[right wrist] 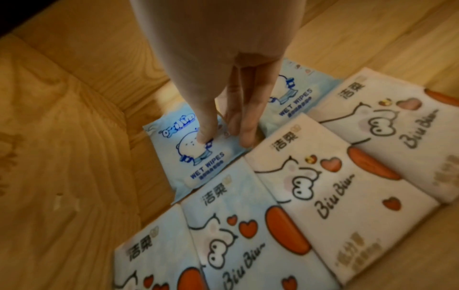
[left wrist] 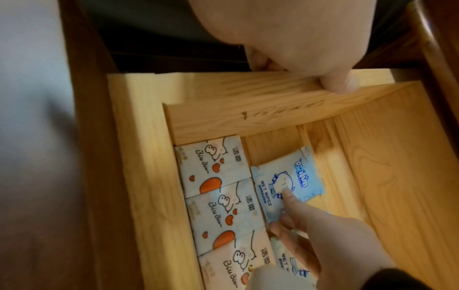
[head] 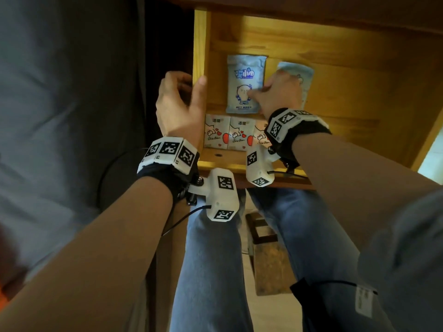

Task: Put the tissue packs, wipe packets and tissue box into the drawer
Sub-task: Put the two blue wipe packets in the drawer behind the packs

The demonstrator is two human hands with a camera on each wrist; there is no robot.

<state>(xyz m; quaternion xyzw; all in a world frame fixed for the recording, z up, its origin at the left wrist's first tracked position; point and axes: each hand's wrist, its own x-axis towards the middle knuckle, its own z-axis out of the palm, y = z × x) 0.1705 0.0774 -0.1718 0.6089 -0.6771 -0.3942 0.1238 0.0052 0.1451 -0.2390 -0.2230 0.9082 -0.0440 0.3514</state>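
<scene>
The wooden drawer (head: 335, 97) stands pulled out over my lap. Several white tissue packs (head: 229, 135) with red hearts lie in a row along its front wall. Behind them lies a pale blue wet wipes packet (head: 244, 75), and my right hand (head: 261, 92) presses its straight fingertips (right wrist: 205, 135) on it. A second wipes packet (head: 299, 73) lies to the right, partly hidden by that hand. My left hand (head: 187, 92) grips the drawer's left wall (head: 200, 44), thumb (left wrist: 340, 82) inside and fingers outside. No tissue box is in view.
The drawer floor (head: 359, 116) to the right of the packets is bare wood. The desk top (head: 311, 6) overhangs the drawer's back. My legs in jeans (head: 211, 259) are below the drawer, and a grey cloth surface (head: 60, 116) lies to the left.
</scene>
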